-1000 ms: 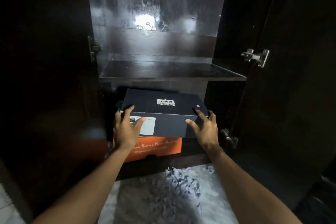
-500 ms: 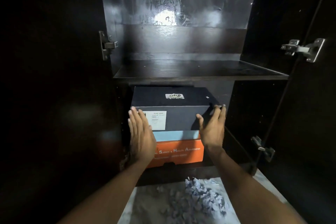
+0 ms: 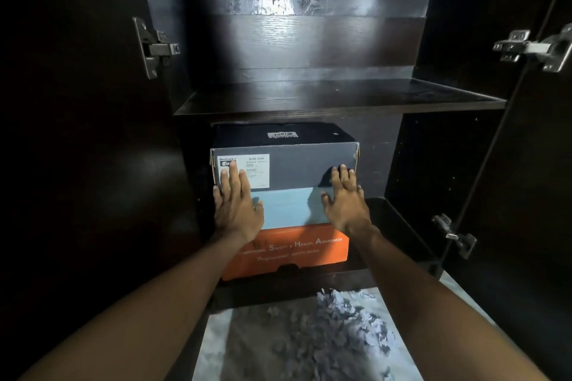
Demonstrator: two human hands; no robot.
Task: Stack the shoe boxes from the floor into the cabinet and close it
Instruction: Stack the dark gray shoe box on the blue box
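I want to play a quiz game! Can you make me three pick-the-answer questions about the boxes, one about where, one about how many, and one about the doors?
1. Where is the dark box?
A. on top of the stack
B. on the floor
C. on the upper shelf

2. How many boxes are stacked?
A. one
B. three
C. five

3. The cabinet doors are:
A. shut
B. open
C. missing

Answers:
1 A, it sits on the light blue box, below the upper shelf.
2 B, dark, light blue and orange box.
3 B, the right door is swung out and the inside shows, with the left hand and right hand flat on the box fronts.
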